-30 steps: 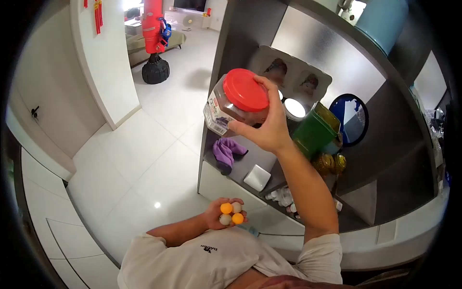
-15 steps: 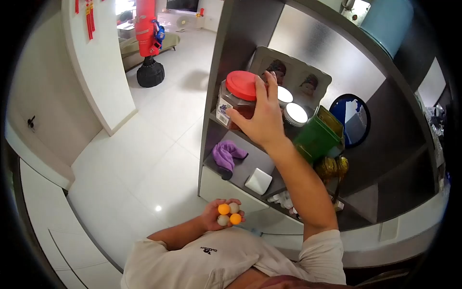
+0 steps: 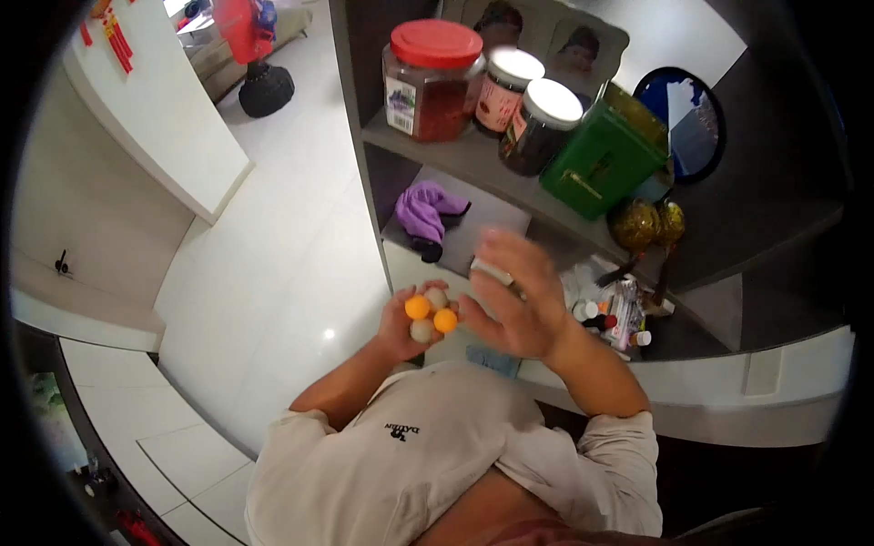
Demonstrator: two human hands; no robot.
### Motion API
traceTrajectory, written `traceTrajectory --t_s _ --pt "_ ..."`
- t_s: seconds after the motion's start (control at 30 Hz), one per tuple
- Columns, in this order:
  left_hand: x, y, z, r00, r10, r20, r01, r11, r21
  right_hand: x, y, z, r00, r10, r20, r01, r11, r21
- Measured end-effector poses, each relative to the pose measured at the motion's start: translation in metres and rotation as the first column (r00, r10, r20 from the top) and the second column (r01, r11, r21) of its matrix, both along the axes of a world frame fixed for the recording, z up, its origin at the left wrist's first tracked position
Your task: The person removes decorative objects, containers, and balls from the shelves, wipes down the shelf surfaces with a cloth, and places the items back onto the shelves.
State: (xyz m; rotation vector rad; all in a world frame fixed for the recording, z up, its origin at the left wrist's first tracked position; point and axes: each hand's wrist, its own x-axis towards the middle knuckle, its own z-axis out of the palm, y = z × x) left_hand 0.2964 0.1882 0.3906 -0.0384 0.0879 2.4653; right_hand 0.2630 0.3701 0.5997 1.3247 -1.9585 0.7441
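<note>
Four small balls (image 3: 417, 308) sit bunched up in the left hand (image 3: 398, 326), two orange and two pale. Its fingers are curled up around them like a little bowl. That is a good way to hold them, because round things can roll off a flat hand. A soft hold is best, as a hard squeeze could make one pop out. Holding the palm level should help too.

Just beside them is the right hand (image 3: 521, 305). It is blurry, but its fingers look apart, and I can see nothing in them. Slow, soft moves would be wise so close to the balls, so it does not bump them.

Farther out, the purple cloth (image 3: 421, 214) lies on a lower shelf. Above it stands the red-lid jar (image 3: 430, 91), with the green tin (image 3: 605, 164) well apart from it. Elbows should stay away from those.
</note>
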Motion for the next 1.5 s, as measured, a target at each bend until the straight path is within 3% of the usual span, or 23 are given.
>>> traceTrajectory --t_s 0.03,0.17,0.27,0.33,0.4,0.5,0.6,0.7,0.83,1.0,1.23,1.33,1.5 --pt "-0.002 -0.002 0.003 1.000 0.017 -0.014 -0.017 1.000 -0.010 0.010 0.013 -0.023 1.000 0.025 0.014 -0.024 0.999 -0.036" --pt "-0.024 -0.006 0.006 0.993 0.106 -0.061 -0.113 0.985 -0.132 0.043 0.069 -0.094 0.938 -0.226 0.261 0.223 0.974 0.042" --pt "-0.051 -0.001 0.017 0.976 0.184 -0.116 -0.213 0.913 -0.347 0.075 0.111 -0.155 0.802 -0.441 0.402 0.441 0.892 0.099" --pt "-0.075 0.007 0.019 0.957 0.232 -0.173 -0.289 0.796 -0.532 0.101 0.130 -0.180 0.689 -0.539 0.484 0.545 0.826 0.145" --pt "-0.111 0.021 0.010 0.951 0.203 -0.235 -0.305 0.758 -0.576 0.125 0.146 -0.194 0.574 -0.599 0.559 0.612 0.767 0.193" --pt "-0.161 0.054 0.014 0.930 0.144 -0.337 -0.365 0.457 -0.811 0.163 0.169 -0.234 0.483 -0.691 0.538 0.702 0.673 0.234" --pt "-0.211 0.086 0.005 0.907 -0.093 -0.411 -0.396 0.145 -0.907 0.193 0.178 -0.254 0.349 -0.727 0.591 0.769 0.583 0.263" --pt "-0.248 0.114 -0.008 0.831 -0.397 -0.390 -0.429 -0.011 -0.903 0.226 0.187 -0.273 0.055 -0.745 0.665 0.811 0.422 0.406" --pt "-0.273 0.143 -0.017 0.673 -0.675 -0.302 -0.452 -0.053 -0.890 0.263 0.197 -0.290 0.002 -0.752 0.659 0.867 0.330 0.374" --pt "-0.274 0.155 -0.027 0.503 -0.835 -0.224 -0.454 -0.035 -0.890 0.296 0.196 -0.290 -0.139 -0.700 0.700 0.895 0.213 0.391" --pt "-0.284 0.144 -0.023 0.480 -0.839 -0.255 -0.600 -0.102 -0.794 0.294 0.194 -0.299 0.017 -0.745 0.667 0.940 0.239 0.243" --pt "-0.292 0.118 -0.018 0.522 -0.788 -0.327 -0.709 -0.187 -0.680 0.283 0.198 -0.293 -0.076 -0.721 0.689 0.893 0.258 0.368" --pt "-0.273 0.042 -0.040 0.491 -0.805 -0.331 -0.844 -0.346 -0.410 0.260 0.206 -0.294 -0.016 -0.714 0.700 0.880 0.322 0.349"
